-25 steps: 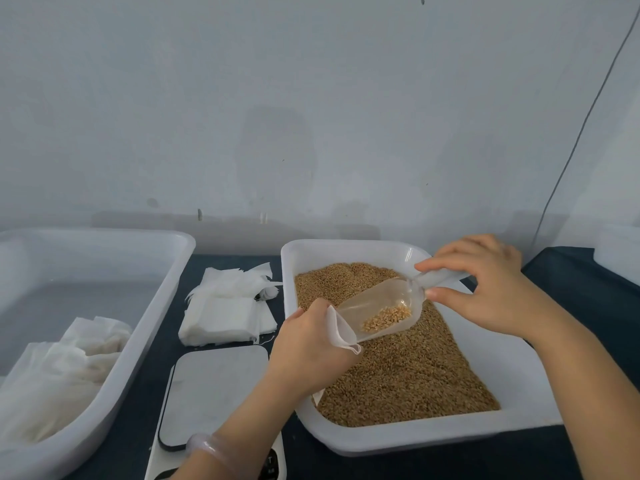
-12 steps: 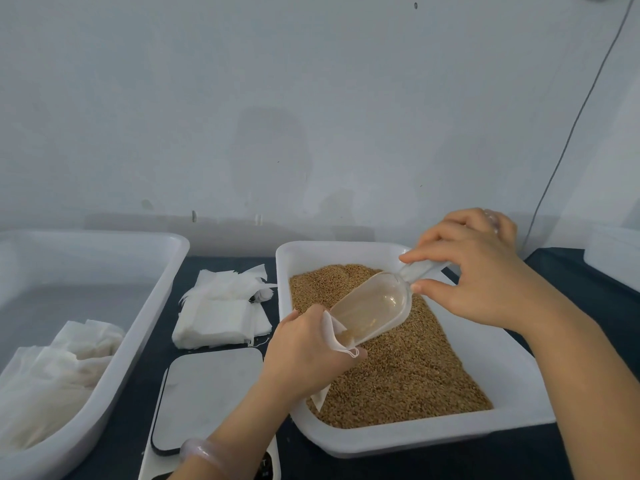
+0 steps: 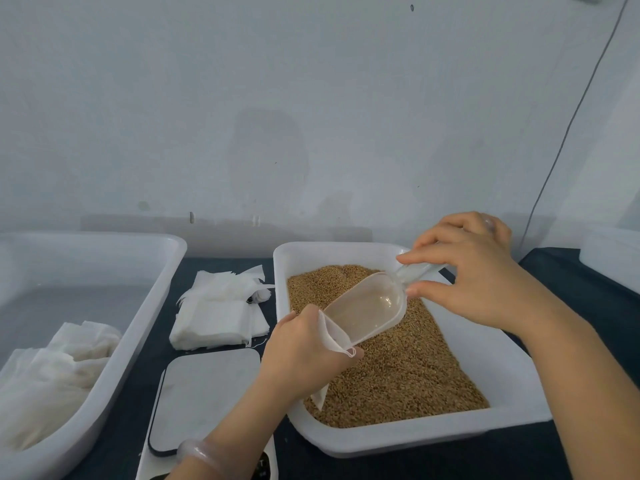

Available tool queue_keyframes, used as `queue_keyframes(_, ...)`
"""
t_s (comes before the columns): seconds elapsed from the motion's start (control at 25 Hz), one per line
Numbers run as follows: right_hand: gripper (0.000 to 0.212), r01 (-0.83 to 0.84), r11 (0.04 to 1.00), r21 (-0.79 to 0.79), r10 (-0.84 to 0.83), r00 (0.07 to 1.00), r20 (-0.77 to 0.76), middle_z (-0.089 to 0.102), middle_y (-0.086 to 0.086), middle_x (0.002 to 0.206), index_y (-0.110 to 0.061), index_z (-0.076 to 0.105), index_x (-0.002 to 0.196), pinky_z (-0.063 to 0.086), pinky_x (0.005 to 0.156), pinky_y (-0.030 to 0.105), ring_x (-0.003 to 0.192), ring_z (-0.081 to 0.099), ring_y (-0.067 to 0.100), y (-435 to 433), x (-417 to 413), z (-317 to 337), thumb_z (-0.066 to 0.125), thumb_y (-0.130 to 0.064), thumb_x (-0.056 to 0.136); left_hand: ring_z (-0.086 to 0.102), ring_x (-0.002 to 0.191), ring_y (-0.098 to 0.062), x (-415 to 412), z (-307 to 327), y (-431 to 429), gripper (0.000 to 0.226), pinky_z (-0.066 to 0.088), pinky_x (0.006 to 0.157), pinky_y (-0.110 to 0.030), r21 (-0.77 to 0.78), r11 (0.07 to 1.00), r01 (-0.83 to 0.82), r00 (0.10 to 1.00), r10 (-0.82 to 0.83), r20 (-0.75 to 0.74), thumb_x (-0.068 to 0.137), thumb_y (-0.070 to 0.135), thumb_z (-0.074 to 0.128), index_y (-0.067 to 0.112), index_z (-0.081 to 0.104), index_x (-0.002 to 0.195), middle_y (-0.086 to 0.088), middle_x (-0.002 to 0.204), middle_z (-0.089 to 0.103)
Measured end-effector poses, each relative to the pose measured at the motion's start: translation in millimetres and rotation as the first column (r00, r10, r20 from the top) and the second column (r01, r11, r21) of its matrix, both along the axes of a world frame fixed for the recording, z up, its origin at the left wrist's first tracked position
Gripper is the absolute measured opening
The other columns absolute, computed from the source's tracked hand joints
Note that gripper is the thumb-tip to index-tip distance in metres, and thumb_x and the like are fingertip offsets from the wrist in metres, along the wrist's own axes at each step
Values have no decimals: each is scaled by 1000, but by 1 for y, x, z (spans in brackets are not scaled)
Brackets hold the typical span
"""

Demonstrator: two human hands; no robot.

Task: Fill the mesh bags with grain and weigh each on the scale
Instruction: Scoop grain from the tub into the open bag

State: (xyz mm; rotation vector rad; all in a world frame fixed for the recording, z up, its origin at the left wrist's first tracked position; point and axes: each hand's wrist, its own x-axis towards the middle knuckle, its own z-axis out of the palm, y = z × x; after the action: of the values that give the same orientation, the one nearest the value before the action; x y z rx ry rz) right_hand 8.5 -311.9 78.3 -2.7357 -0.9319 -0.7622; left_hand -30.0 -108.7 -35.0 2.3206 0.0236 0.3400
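Note:
My left hand (image 3: pixel 302 351) grips a small white mesh bag (image 3: pixel 331 336) over the near left part of the grain tray (image 3: pixel 512 375). The bag's mouth is held open and its lower end (image 3: pixel 319 399) hangs below my fist. My right hand (image 3: pixel 467 271) pinches the handle of a clear plastic scoop (image 3: pixel 367 310). The scoop tilts down with its lip inside the bag's mouth and its bowl looks empty. Brown grain (image 3: pixel 408 368) fills the tray. The scale (image 3: pixel 204 393) with a white platform lies to the left of my left forearm, nothing on it.
A stack of flat white mesh bags (image 3: pixel 218 313) lies behind the scale. A large white tub (image 3: pixel 145 306) at the left holds crumpled white bags (image 3: pixel 52 372). The dark tabletop (image 3: pixel 571 296) runs to the wall. Another white container (image 3: pixel 613 251) sits at the far right.
One second ago the scoop held a little grain. My right hand raised the handle and tipped it, and the grain slid into the bag. The scoop now shows none.

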Motion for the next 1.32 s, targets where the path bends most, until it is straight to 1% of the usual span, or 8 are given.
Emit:
queue_keyframes(0.16, 28, 39, 981, 189, -29, 998, -55, 50, -33, 95, -57, 56, 88, 8, 98, 29, 104, 24, -5, -24, 13, 1, 70, -52, 64, 54, 77, -2, 0, 0, 1, 40, 44, 61, -21, -156, 986, -48, 999, 48, -6, 70, 49, 72, 26, 44, 89, 13, 84, 55)
queue_keyframes(0.32, 30, 257, 965, -45, -260, 951, -169, 51, -26, 106, -52, 61, 101, 6, 105, 37, 118, 26, 6, -30, 28, -31, 69, -54, 73, 57, 77, -5, 1, -1, 1, 36, 48, 65, -25, -176, 983, -45, 999, 46, 3, 74, 43, 71, 24, 45, 89, 10, 84, 57)
queue_keyframes(0.52, 32, 159, 976, -152, -198, 938, -286, 43, -35, 104, -53, 61, 106, 1, 109, 46, 113, 24, 2, -9, 32, -84, 66, -56, 74, 54, 77, -3, 1, -2, 1, 33, 39, 58, -20, -149, 988, -40, 999, 43, 21, 76, 42, 69, 28, 40, 82, 12, 84, 54)
queue_keyframes(0.68, 24, 179, 983, -36, -179, 908, -378, 45, -37, 104, -58, 57, 95, 7, 108, 46, 109, 23, 0, -9, 33, -97, 67, -57, 73, 55, 79, -5, 1, -3, 1, 30, 39, 59, -21, -147, 989, -35, 999, 37, 12, 75, 40, 67, 27, 42, 84, 10, 86, 55)
queue_keyframes(0.84, 24, 255, 961, 107, -181, 872, -455, 49, -36, 98, -61, 51, 83, 20, 105, 46, 118, 32, 8, -22, 33, -91, 71, -53, 71, 53, 82, -9, 3, -4, 1, 27, 37, 59, -22, -84, 996, -21, 1000, 22, 10, 75, 39, 63, 25, 43, 85, 8, 87, 54)
queue_keyframes(1.08, 25, 226, 918, 326, -46, 878, -477, 63, -23, 103, -51, 63, 86, 29, 106, 54, 116, 51, 12, -31, 27, -74, 78, -38, 71, 50, 87, -11, 4, -6, 2, 29, 34, 62, -22, -12, 1000, 7, 999, -7, 52, 74, 41, 62, 23, 45, 89, 14, 82, 51)
queue_keyframes(1.2, 24, 205, 896, 393, -23, 907, -421, 65, -20, 100, -47, 66, 89, 32, 105, 50, 110, 55, 10, -34, 26, -56, 78, -37, 70, 50, 86, -11, 4, -6, 1, 29, 33, 68, -23, 28, 1000, 8, 998, -10, 59, 73, 41, 61, 23, 44, 90, 16, 80, 49)
queue_keyframes(1.32, 23, 176, 857, 484, 50, 906, -420, 67, -19, 95, -44, 70, 88, 38, 96, 35, 102, 56, 2, -38, 24, -40, 78, -33, 70, 48, 82, -10, 4, -6, 1, 29, 31, 69, -24, 43, 999, 6, 998, -9, 64, 73, 41, 61, 24, 41, 86, 16, 77, 48)
